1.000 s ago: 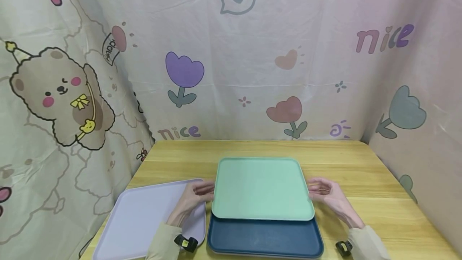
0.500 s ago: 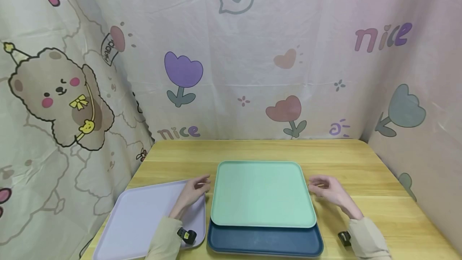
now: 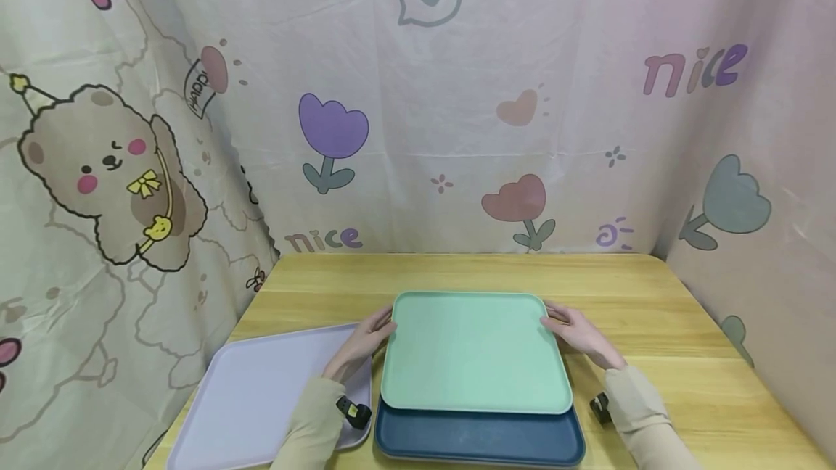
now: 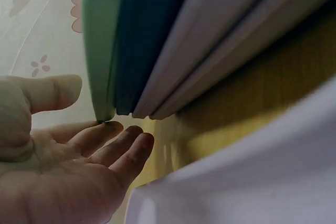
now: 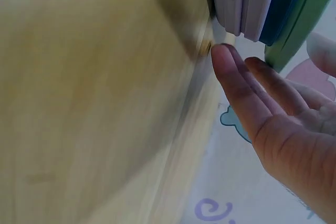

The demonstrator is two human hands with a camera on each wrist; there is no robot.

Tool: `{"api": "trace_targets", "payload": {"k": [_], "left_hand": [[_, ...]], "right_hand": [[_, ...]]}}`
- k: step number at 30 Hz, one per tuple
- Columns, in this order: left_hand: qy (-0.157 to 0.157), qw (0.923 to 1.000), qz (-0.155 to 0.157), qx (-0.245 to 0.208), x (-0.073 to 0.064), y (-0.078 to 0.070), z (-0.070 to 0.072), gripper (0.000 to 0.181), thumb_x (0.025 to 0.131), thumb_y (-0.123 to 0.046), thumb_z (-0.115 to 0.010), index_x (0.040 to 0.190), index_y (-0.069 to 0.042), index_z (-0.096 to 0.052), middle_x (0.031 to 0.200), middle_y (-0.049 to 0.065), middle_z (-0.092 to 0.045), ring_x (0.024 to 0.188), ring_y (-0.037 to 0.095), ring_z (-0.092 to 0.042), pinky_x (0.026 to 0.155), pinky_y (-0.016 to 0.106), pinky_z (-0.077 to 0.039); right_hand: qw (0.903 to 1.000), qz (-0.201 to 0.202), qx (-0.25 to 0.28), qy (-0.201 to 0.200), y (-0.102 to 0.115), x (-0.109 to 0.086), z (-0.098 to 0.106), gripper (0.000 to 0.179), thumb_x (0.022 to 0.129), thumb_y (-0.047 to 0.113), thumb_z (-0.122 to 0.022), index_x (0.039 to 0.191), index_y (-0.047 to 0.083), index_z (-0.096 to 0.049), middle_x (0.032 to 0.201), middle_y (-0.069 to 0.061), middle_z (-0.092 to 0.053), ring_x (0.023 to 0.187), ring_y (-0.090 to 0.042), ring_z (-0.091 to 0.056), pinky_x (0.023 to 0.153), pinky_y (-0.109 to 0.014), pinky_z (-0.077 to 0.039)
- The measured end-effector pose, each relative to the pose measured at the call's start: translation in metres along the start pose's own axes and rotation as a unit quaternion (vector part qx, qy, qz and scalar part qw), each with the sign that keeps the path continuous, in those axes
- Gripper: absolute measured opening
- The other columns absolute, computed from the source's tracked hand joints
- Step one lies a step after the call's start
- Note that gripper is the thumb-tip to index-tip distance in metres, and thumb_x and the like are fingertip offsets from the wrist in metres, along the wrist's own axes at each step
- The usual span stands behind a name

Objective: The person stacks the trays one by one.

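The left hand and the right hand are held at opposite sides of the green tray, fingers loosely extended, thumbs set apart; firm contact cannot be told. Plain, round-cornered and low-rimmed, it is stacked over a dark blue tray, with pale trays seen beneath. Beside the left forearm, a lilac tray is laid on the yellow wood-grained table, backed by a tulip-printed curtain.
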State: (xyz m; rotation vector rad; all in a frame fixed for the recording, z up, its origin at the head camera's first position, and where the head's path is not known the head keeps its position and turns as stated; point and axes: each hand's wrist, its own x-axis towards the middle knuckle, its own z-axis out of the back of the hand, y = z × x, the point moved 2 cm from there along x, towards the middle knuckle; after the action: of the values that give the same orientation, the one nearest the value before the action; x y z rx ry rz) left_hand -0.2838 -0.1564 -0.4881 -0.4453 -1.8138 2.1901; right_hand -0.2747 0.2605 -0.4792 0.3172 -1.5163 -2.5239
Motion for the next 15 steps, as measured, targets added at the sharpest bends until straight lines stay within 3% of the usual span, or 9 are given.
{"api": "trace_targets", "payload": {"k": [3,8,15], "left_hand": [[-0.004,1.0000,0.003,-0.006,0.0022,0.0003,-0.0015,0.057,0.108,-0.013,-0.042,0.161,-0.008,-0.021,0.168,0.019,-0.019,0.154,0.041,-0.019,0.126,0.057,-0.023],[-0.012,0.9999,0.006,-0.011,0.0034,0.0008,-0.0026,0.056,0.108,-0.013,-0.043,0.160,-0.006,-0.023,0.167,0.020,-0.022,0.153,0.040,-0.023,0.125,0.056,-0.026],[-0.051,0.9987,0.004,0.006,-0.0012,0.0030,-0.0010,0.047,0.106,-0.012,-0.048,0.150,0.001,-0.040,0.154,0.027,-0.044,0.144,0.043,-0.042,0.120,0.054,-0.037]], "right_hand": [[0.9997,-0.010,0.022,0.009,-0.0004,0.0014,0.0001,0.066,0.106,0.019,-0.050,0.155,-0.012,-0.019,0.153,-0.042,-0.031,0.136,-0.051,-0.047,0.101,-0.047,-0.056],[0.9995,0.011,0.023,0.020,-0.0012,0.0012,0.0010,0.062,0.104,0.011,-0.050,0.152,-0.016,-0.022,0.150,-0.041,-0.036,0.131,-0.050,-0.052,0.096,-0.040,-0.060],[0.9994,0.014,0.024,0.021,-0.0047,-0.0036,0.0050,0.057,0.100,0.009,-0.057,0.147,-0.016,-0.035,0.140,-0.038,-0.052,0.119,-0.039,-0.065,0.091,-0.037,-0.061]]}}
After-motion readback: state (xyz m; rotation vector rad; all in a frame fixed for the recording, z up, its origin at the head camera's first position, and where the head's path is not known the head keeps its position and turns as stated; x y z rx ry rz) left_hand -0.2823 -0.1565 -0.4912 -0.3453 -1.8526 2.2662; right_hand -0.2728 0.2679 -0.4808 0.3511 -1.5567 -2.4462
